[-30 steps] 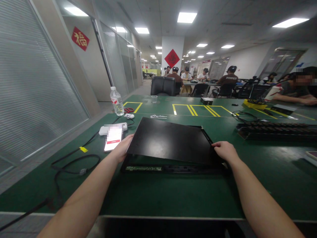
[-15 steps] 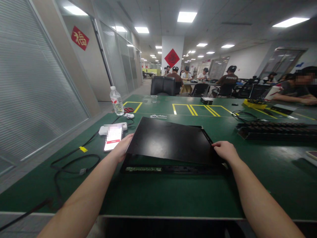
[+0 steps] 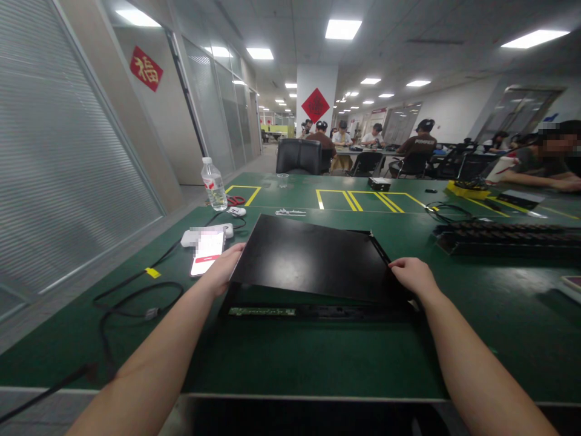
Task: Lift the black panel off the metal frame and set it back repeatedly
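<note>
A flat, glossy black panel (image 3: 308, 257) lies tilted over a black frame (image 3: 354, 312) on the green table. Along the frame's near edge shows a green circuit board strip (image 3: 262, 312). My left hand (image 3: 228, 266) is closed on the panel's left edge, its fingers partly hidden behind it. At the right edge my right hand (image 3: 412, 276) pinches the panel between thumb and fingers, just above the frame's right side. The panel's near edge stands apart from the frame, leaving a dark gap.
Left of the panel lie a lit phone (image 3: 209, 251), a white power strip (image 3: 186, 237) and a black cable (image 3: 136, 284). Behind are a water bottle (image 3: 214, 184), red-handled scissors (image 3: 236, 201) and a caliper-like tool (image 3: 290, 212). Long black parts (image 3: 503, 239) lie right. People sit beyond.
Almost nothing differs. The panel's near edge appears very slightly lower, with both hands keeping their places on it.
</note>
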Tool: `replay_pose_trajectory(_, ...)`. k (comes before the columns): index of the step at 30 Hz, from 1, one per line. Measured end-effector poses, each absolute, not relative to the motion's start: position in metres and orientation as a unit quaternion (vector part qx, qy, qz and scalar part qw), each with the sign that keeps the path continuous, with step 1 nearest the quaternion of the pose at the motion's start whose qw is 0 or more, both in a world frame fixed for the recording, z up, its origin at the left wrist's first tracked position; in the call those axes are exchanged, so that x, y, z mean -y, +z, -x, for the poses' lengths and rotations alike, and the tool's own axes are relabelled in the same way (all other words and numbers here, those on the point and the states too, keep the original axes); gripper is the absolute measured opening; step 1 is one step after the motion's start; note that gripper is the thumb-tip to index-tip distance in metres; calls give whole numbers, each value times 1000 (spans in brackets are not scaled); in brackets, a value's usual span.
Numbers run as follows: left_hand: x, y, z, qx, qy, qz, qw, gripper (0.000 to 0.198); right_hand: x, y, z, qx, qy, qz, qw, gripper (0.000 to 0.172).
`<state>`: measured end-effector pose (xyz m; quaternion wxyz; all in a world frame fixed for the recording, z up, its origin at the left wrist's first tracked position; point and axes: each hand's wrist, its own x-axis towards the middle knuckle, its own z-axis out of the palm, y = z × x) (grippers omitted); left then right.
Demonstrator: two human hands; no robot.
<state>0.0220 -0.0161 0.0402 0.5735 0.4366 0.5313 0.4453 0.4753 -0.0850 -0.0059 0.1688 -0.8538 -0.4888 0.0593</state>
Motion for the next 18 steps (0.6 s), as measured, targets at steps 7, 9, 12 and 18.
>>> replay_pose_trajectory(7,14,38,-25,-527,487,-437,543,37,86,-4,-471,483,52,857,174,26)
replay_pose_trajectory(9,14,38,-26,-513,497,-426,555,40,86,-5,-472,484,52,856,176,26)
replay_pose_trajectory(12,14,39,-27,-473,516,-412,582,40,85,-6,-473,485,58,856,169,28)
replay_pose_trajectory(18,18,45,-25,-443,532,-394,604,32,85,-4,-470,489,60,853,170,28)
